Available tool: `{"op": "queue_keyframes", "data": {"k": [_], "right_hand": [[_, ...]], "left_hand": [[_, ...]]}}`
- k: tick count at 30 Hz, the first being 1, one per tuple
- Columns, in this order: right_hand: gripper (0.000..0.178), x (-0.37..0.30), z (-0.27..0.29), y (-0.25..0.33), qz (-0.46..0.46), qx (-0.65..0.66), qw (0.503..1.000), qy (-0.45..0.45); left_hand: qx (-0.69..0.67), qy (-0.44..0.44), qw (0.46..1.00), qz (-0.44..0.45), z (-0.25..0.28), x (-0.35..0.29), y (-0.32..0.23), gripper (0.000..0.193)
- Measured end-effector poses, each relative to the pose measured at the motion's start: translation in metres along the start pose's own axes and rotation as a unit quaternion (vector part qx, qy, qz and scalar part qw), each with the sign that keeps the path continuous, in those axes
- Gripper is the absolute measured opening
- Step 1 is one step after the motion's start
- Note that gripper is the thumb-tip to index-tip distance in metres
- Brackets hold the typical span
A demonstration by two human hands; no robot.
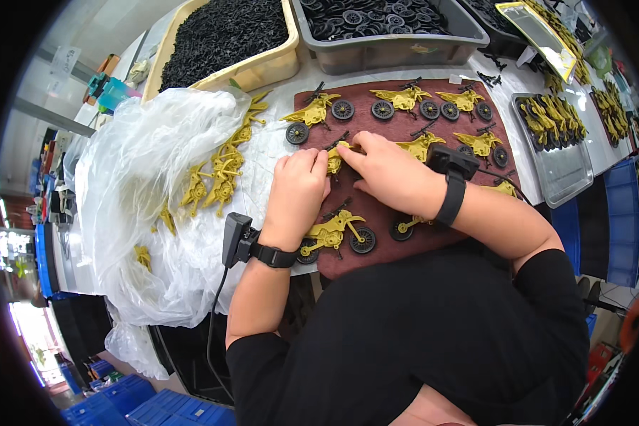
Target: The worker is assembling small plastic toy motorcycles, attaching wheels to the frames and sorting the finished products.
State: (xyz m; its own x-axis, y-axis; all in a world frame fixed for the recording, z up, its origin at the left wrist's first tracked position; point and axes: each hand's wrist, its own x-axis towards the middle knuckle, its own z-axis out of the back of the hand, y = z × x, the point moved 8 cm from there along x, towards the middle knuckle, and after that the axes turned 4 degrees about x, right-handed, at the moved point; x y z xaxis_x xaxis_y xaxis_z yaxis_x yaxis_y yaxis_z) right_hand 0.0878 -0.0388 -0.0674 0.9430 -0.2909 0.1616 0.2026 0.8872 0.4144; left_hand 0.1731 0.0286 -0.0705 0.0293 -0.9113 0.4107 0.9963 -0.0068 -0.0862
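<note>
Between the curled fingers of a person's left hand (302, 186) and right hand (394, 169), a partly hidden yellow toy motorcycle body (335, 162) with a black handlebar is gripped from both sides over a maroon mat (376, 206) on a white table (263, 165). Just nearer the person than the fingers sits a yellow motorcycle with black wheels (330, 231), while others like it line the mat beyond them. Left of the fingers, loose yellow bodies (224, 170) lie by crumpled clear plastic (124, 160); farther beyond stands a grey tub (397, 51) of black wheels.
</note>
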Motion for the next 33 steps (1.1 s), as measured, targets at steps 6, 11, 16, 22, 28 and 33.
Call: {"op": "queue_keyframes", "data": {"k": [6,11,16,22,28,33], "right_hand": [[0.04,0.012,0.045,-0.016,0.032,0.206,0.977,-0.05],[0.04,0.005,0.05,-0.001,0.076,0.407,0.91,-0.018],[0.036,-0.011,0.05,0.002,0.038,0.473,0.876,-0.081],[0.03,-0.022,0.057,0.018,0.093,0.418,0.898,-0.101],[0.032,-0.022,0.06,0.02,0.057,0.472,0.878,-0.063],[0.039,-0.029,0.074,0.029,0.036,0.379,0.916,-0.126]], "left_hand": [[-0.194,-0.001,0.98,0.031,0.034,0.008,-0.002,0.024],[-0.245,-0.006,0.969,0.027,0.063,0.007,-0.015,0.022],[-0.298,-0.118,0.939,0.12,0.076,-0.001,-0.022,0.024],[-0.26,-0.161,0.951,0.039,0.089,-0.005,-0.034,0.017],[-0.296,-0.126,0.945,0.058,0.086,-0.007,-0.029,0.024],[-0.337,-0.155,0.922,0.114,0.083,-0.013,-0.024,0.033]]}}
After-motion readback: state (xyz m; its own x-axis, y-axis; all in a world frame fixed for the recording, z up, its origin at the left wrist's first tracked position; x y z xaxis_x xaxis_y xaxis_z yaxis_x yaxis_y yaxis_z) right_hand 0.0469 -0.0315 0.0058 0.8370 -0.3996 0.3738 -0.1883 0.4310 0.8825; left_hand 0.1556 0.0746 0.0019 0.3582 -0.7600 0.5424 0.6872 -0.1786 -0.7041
